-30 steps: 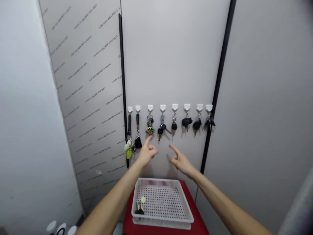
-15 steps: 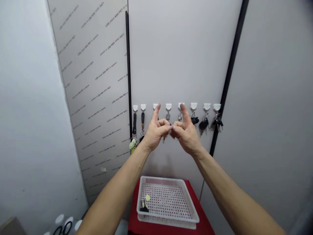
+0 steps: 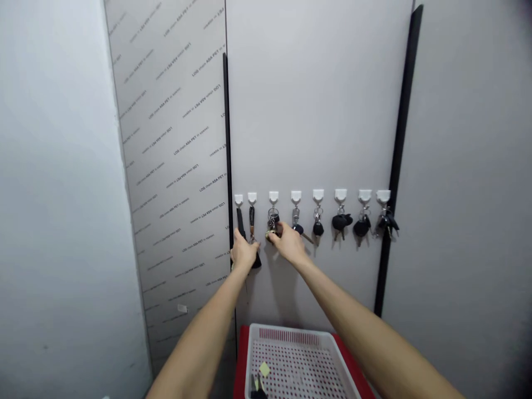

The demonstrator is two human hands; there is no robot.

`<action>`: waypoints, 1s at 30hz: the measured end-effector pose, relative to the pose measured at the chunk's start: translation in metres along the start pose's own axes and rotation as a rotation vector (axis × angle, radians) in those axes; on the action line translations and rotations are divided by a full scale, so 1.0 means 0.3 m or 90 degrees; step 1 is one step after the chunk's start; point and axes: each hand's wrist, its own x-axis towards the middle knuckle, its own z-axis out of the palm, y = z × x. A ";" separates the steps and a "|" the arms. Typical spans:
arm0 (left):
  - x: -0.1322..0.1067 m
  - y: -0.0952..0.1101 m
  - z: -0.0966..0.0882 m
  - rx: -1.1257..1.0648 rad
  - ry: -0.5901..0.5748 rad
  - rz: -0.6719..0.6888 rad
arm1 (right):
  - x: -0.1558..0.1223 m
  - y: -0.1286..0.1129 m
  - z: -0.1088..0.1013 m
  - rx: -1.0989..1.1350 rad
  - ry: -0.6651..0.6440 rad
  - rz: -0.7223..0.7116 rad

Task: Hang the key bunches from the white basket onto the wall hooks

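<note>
Below a row of white hooks on the cabinet panel, several bunches of keys and keychains hang. My left hand [image 3: 244,252] is closed around the far-left keychain with a black strap [image 3: 241,223]. Its thumb lies by the second keychain, which has a braided black strap [image 3: 251,219]; the lower parts of both are largely hidden. On the third hook [image 3: 273,197] hangs a dark keychain with a metal ring [image 3: 273,219], and my right hand [image 3: 290,242] pinches its lower end. Just right of that, a key with a black head [image 3: 297,228] hangs partly behind my right fingers.
More black-headed keys [image 3: 341,223] hang to the right, as far as a black vertical strip [image 3: 399,138]. Below my arms, a white perforated basket [image 3: 291,334] stands on a red surface [image 3: 242,360]. Inside are a yellow square [image 3: 265,368] and a dark tool [image 3: 258,393].
My hands have parted from where their fingertips met in front of the hooks. The left moved down onto the far-left keychains, the right down and left onto the third one. The view has shifted.
</note>
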 end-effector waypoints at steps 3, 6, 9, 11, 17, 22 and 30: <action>0.009 0.001 0.024 0.023 0.030 -0.004 | 0.017 -0.010 0.025 -0.083 -0.010 0.031; 0.036 -0.001 0.006 -0.082 0.005 0.052 | 0.041 -0.003 0.014 -0.050 0.009 0.017; 0.076 0.043 -0.058 -0.227 -0.025 0.085 | 0.084 -0.020 -0.039 0.025 0.074 -0.044; 0.108 0.100 -0.114 -0.315 -0.026 0.098 | 0.120 -0.051 -0.081 0.065 0.129 -0.078; 0.157 0.171 -0.170 -0.233 0.027 0.124 | 0.209 -0.148 -0.143 0.144 0.145 -0.133; 0.122 0.083 -0.069 -0.085 0.014 0.051 | 0.216 -0.136 -0.129 0.144 0.085 -0.087; 0.091 0.142 -0.071 -0.177 -0.084 0.143 | 0.200 -0.096 -0.143 0.203 -0.027 -0.036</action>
